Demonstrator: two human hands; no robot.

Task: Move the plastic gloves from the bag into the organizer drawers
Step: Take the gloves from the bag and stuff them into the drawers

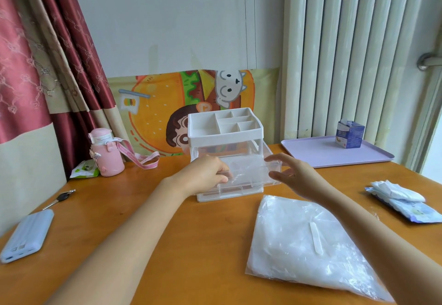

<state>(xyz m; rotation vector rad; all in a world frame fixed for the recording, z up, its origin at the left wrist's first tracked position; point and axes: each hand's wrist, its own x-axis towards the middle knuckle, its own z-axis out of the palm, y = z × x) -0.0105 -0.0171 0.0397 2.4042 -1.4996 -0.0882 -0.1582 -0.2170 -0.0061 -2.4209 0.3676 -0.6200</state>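
A white organizer point(224, 135) with a divided top tray stands mid-table. Its clear upper drawer point(248, 168) is pulled partway out toward me. My left hand point(205, 175) grips the drawer's front left edge with curled fingers. My right hand point(294, 175) is at the drawer's front right corner, fingers spread and loosely bent, touching or nearly touching it. The clear bag of plastic gloves point(308, 247) lies flat on the table at the near right, under my right forearm.
A pink bottle point(106, 152) with a strap and a green-white packet point(85, 169) stand at the left. A key point(59, 198) and a pale power bank point(27, 237) lie near the left edge. A lilac tray point(311, 158) holds a blue carton point(349, 135). Wipes pack point(404, 203) at right.
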